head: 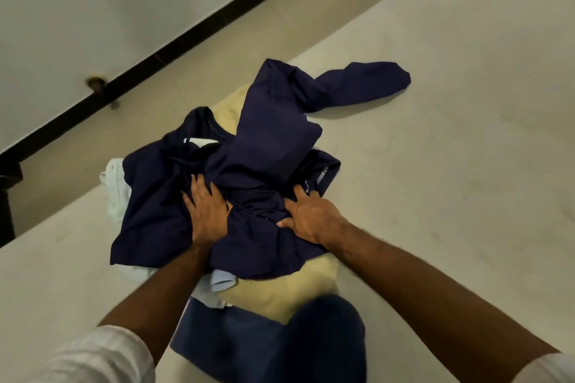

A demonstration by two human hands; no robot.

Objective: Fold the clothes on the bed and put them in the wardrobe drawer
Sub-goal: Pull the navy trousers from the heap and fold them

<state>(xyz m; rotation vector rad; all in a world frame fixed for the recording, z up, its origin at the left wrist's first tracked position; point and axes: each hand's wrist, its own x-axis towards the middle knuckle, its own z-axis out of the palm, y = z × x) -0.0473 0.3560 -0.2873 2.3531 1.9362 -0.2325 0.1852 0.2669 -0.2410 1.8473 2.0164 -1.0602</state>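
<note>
While only the head view is on offer, it shows the whole pile: a navy garment (236, 183) lies crumpled on top of other clothes in the middle of the bed (451, 149), one long part (357, 84) trailing off toward two o'clock. Beneath it sit a pale yellow piece (298, 286), a white one (116, 193) at nine o'clock and a light blue one (219, 283) at six o'clock. The left hand (207, 211) lies on the navy cloth with fingers spread, palm down. The right hand (308, 218) bunches the fabric, thumb tucked into a fold. The cloth looks light, limp and wrinkle-prone, so it probably lifts easily but sags; taking it by a seam or the shoulders should spread it best.
</note>
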